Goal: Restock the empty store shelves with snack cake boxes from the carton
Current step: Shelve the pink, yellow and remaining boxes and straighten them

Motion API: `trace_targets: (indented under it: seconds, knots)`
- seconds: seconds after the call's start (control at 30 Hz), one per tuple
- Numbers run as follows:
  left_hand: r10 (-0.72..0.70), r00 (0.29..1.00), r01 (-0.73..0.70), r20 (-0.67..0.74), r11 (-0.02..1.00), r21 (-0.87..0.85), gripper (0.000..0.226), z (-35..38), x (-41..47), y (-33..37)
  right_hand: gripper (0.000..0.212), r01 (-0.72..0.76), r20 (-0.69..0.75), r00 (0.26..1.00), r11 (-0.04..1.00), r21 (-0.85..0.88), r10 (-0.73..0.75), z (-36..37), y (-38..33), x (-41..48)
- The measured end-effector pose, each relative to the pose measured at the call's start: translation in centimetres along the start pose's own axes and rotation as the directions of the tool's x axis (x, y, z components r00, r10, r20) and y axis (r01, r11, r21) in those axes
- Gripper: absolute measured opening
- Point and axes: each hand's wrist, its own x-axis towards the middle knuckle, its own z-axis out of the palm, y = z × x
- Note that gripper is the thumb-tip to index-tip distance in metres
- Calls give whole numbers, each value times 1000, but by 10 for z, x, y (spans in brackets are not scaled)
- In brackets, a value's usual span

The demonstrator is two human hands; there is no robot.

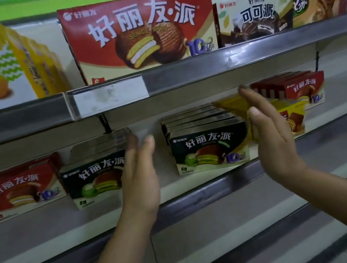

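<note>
Both palms are facing each other, fingers straight, spread flat and pinching nothing. Furthest left of my left hand (139,178), a glossy red cardboard snack cake box (17,189) is standing face-out. Just beside that hand's fingers, a row of dark green cardboard boxes (93,177) is leaning slightly; whether I am touching its end I cannot tell. Between my hands, a second row of dark green boxes (207,146) is sitting square, flat lids packed tight, so I am judging that I am bracketing it to straighten it. My right hand (272,137) is partly covering a tilted yellow box (291,116). Beyond it, a red row (298,87) is filling the smooth white shelf (45,224). No carton is showing.
</note>
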Motion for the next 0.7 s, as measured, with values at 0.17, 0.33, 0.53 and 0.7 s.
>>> trace_targets:
  seconds: [0.17,0.33,0.53,0.7]
  knots:
    - [-137,989,138,-55,990,16,67,43,41,-4,40,-391,39,920,903,179,391,-15,31,24]
    - [-163,979,172,-119,983,66,69,64,50,-9,38,-508,194,861,796,329,469,-21,50,32]
    - [-297,947,276,-124,948,-161,37,82,60,-2,45,-660,329,751,629,410,573,-14,60,54]
    - [-376,926,364,23,878,-311,85,72,86,-6,43,-747,347,658,523,409,668,-4,63,73]
